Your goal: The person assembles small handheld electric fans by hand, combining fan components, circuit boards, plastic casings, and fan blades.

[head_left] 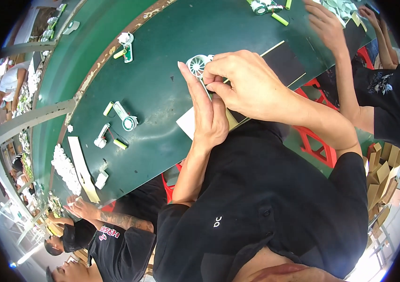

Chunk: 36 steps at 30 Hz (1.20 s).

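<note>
White fan housing (196,66), right fingers (217,68) pinched beside, left fingers (197,89) straight, holds hidden, green cylinders (120,144) leftward

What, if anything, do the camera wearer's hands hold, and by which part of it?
A white fan part, held between the left hand and the right hand, seemingly just below its round grille; the exact grip is hidden.

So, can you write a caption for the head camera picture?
A white fan-like part between left hand and right hand, above a green table.

one held fan (197,67), seemingly six-plus green cylinders (279,19)
</note>
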### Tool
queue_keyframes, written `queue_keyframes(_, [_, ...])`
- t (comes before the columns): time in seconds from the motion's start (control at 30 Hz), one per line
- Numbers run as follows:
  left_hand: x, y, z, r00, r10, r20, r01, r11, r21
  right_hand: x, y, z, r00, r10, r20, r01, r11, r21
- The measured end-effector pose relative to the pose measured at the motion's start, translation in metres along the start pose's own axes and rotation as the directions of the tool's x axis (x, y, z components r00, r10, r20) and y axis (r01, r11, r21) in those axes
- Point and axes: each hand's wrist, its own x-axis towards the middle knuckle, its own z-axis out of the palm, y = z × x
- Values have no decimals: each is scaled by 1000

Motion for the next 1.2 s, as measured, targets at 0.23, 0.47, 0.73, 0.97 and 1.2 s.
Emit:
queue_keyframes(0.23, [2, 2, -3, 999, -51, 10, 51, 999, 12, -7, 16, 10, 997, 60, -38, -56, 992, 112])
queue_keyframes(0.47, [2, 0, -7, 999, -27, 32, 25, 998, 61, -11, 19, 18, 987, 150, -59, -137, 974, 180])
queue_keyframes(0.73, [1, -4, 5, 998, 0, -58, -6, 995, -104, -10, 3, 13, 995, -5, -95, -8, 990, -143])
queue_keyframes(0.97, [1, -6, 14, 990, -38, -133, 5, 971, -239, -10, -1, 12, 988, -75, -136, 25, 943, -333])
queue_keyframes(1.2, [4, 7, 12, 990, -58, -131, 9, 937, -349, -15, -10, 17, 958, -70, -280, -5, 966, -258])
